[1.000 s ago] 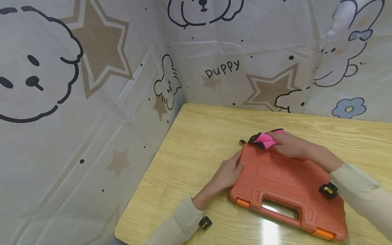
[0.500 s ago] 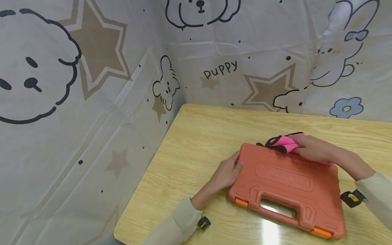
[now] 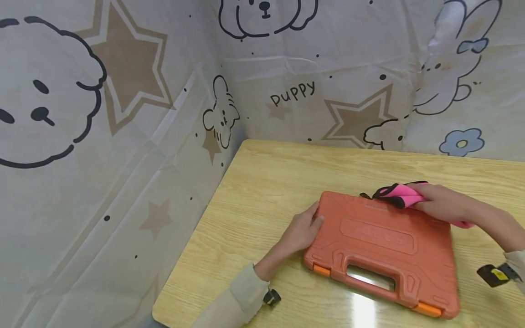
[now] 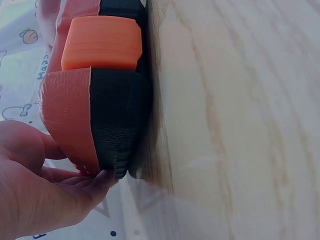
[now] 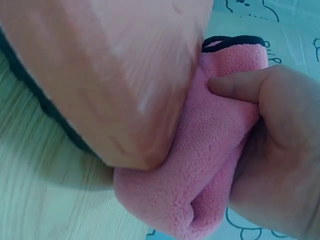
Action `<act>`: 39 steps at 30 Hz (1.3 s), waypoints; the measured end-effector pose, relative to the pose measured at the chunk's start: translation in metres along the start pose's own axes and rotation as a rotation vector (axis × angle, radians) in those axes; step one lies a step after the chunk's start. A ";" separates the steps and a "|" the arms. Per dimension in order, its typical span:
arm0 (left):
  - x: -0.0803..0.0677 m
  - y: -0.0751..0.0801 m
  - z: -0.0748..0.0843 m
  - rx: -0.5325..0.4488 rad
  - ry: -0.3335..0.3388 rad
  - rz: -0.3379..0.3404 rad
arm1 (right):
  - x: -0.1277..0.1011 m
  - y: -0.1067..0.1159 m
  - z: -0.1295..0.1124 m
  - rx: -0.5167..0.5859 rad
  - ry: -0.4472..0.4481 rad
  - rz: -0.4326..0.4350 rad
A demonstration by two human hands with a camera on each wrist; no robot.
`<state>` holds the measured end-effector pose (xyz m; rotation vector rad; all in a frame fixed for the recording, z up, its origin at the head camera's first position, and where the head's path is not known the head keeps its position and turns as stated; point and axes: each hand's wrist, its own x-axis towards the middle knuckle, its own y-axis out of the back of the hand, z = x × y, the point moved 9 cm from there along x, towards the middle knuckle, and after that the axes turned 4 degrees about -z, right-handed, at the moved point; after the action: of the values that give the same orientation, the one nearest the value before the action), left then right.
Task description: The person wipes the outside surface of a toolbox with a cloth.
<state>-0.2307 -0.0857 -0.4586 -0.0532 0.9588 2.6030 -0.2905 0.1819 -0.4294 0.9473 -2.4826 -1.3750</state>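
A red plastic carrying case (image 3: pixel 381 259) with orange latches and a handle cutout lies flat on the table. My left hand (image 3: pixel 301 232) grips its left side; in the left wrist view the thumb and fingers (image 4: pixel 102 185) bend round the corner of the case, whose lower half is black. Bunched in my right hand (image 3: pixel 445 200) is a pink cloth (image 3: pixel 406 195) with black edging, held against the back edge of the case near the right corner. The right wrist view shows the fuzzy cloth (image 5: pixel 200 150) folded in the hand, pressed along the case's side.
The wooden table (image 3: pixel 254 182) reaches back to a patterned fabric wall (image 3: pixel 287 118), with another fabric wall (image 3: pixel 164 182) along its left edge. Small black cameras are strapped at both wrists.
My right hand has slid the pink cloth rightward along the back edge of the case, toward the right corner. My left hand keeps its grip on the left side.
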 end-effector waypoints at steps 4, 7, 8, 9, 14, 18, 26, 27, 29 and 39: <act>0.000 -0.001 0.000 -0.005 -0.006 -0.002 | -0.009 0.003 0.007 -0.009 -0.011 0.005; 0.000 0.000 0.001 -0.013 -0.011 -0.006 | -0.015 0.005 0.013 -0.018 -0.037 0.001; 0.000 0.000 0.001 -0.012 -0.012 -0.005 | -0.016 0.005 0.016 -0.022 -0.051 -0.002; 0.000 0.000 0.001 -0.014 -0.011 -0.006 | -0.018 0.005 0.017 -0.028 -0.056 -0.004; 0.002 0.001 0.000 -0.006 -0.012 0.009 | -0.026 0.009 0.024 -0.052 -0.113 -0.002; 0.003 0.001 0.001 -0.014 -0.017 0.016 | -0.033 0.013 0.029 -0.049 -0.151 0.015; 0.001 -0.001 0.000 -0.010 -0.016 0.007 | -0.051 0.029 0.035 -0.109 -0.227 0.170; 0.001 -0.001 0.000 -0.005 -0.017 0.006 | -0.053 0.030 0.035 -0.120 -0.234 0.178; 0.001 -0.001 -0.001 0.003 -0.018 0.007 | -0.055 0.031 0.035 -0.126 -0.249 0.184; 0.003 -0.003 0.000 0.010 -0.022 0.008 | -0.075 0.019 0.044 -0.037 -0.341 0.195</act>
<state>-0.2324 -0.0828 -0.4604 -0.0179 0.9664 2.6005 -0.2577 0.2645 -0.4265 0.4776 -2.6870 -1.6217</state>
